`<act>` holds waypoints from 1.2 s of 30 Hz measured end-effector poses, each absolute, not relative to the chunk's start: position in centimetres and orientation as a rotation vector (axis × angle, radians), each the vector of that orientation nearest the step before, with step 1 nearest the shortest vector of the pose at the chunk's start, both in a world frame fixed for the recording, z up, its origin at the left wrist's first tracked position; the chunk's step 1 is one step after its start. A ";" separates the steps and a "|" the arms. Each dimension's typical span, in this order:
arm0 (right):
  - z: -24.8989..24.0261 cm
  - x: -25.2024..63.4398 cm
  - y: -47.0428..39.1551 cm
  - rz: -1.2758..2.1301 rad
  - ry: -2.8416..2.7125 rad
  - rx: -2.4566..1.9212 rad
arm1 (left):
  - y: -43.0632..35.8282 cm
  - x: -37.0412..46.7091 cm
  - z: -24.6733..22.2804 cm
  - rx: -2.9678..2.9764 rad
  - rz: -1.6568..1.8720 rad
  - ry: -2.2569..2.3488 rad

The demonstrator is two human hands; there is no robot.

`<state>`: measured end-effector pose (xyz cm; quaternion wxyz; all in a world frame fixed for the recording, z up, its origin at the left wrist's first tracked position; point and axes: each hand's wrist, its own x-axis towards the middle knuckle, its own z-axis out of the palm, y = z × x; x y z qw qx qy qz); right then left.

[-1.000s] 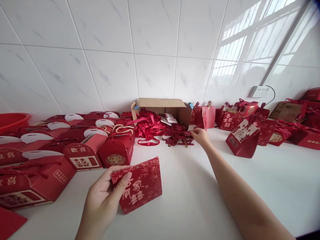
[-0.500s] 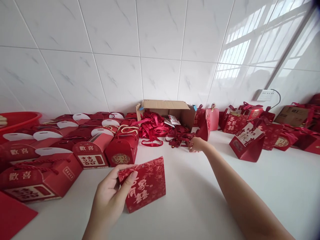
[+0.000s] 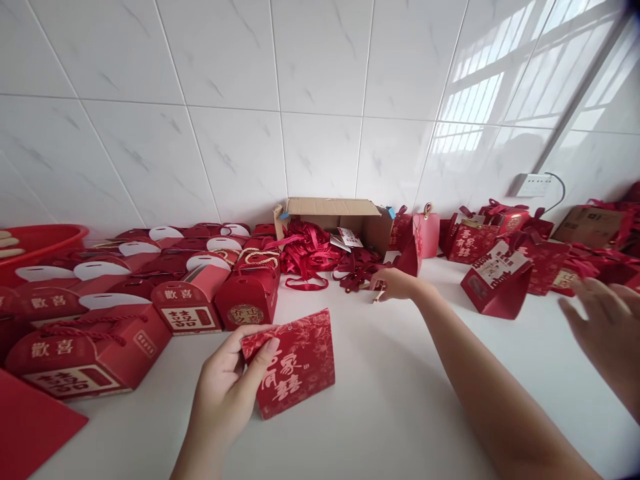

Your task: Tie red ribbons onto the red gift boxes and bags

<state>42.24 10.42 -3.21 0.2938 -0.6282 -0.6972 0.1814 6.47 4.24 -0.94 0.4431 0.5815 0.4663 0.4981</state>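
Observation:
My left hand [image 3: 235,380] grips a flat, folded red gift box [image 3: 300,367] with white lettering and a flower pattern, its thumb on the front and its fingers behind. The box is tilted above the white table. Farther forward, my right hand [image 3: 395,284] is closed in a pinch at the edge of a pile of dark red straps [image 3: 356,273]. A small gold-coloured piece [image 3: 379,295] shows at its fingertips; whether a strap hangs from it is hidden. Beside the pile lies a heap of red ribbons [image 3: 307,250], in front of an open cardboard box [image 3: 330,207].
Assembled red gift boxes [image 3: 190,303] crowd the left side, with a red basin [image 3: 55,233] behind them. More red boxes [image 3: 500,283] stand on the right. Another person's hand [image 3: 605,327] reaches in from the right edge. A power strip [image 3: 531,185] is on the tiled wall.
My right hand has drawn back slightly from the strap pile, and a gold-coloured piece now shows at its fingertips. My left hand keeps its hold. Another person's hand has come in at right.

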 end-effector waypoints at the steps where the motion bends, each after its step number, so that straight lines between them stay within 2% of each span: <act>1: -3.4 42.2 10.3 0.490 -1.866 -1.597 | 4.2 6.5 -0.9 1.448 1.241 1.157; 9: -3.2 41.3 10.5 0.644 -1.910 -1.255 | 4.3 6.4 -1.0 1.456 1.298 1.161; 18: 2.6 35.7 7.8 0.840 -1.858 -0.956 | 4.8 6.3 -1.5 1.475 1.425 1.232; 26: 4.7 29.4 3.8 1.024 -1.839 -0.296 | 2.2 5.9 0.0 1.943 1.921 0.967; 32: 3.5 25.6 1.9 1.410 -1.757 -0.211 | -1.1 5.8 1.7 2.426 1.610 0.726; 36: 3.0 24.9 1.6 1.466 -1.706 -0.193 | -0.8 5.8 1.5 2.545 1.554 0.624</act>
